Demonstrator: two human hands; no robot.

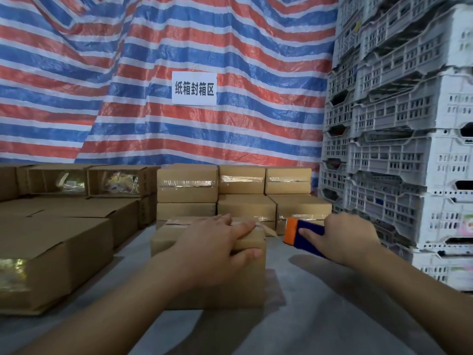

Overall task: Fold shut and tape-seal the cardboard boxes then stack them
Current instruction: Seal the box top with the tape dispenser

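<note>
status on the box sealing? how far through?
Done: taped boxes stacked two high at the back. In hand: left hand presses the box being taped; right hand holds the tape dispenser. Left: untaped boxes on the left, some open.

1. The left hand (215,248) presses flat on a closed box (245,275) at the middle of the table (320,316).
2. The right hand (350,239) closes around a blue-and-orange tape cutter (302,233) just right of the box.
3. Taped boxes (240,190) are stacked along the far edge.
</note>
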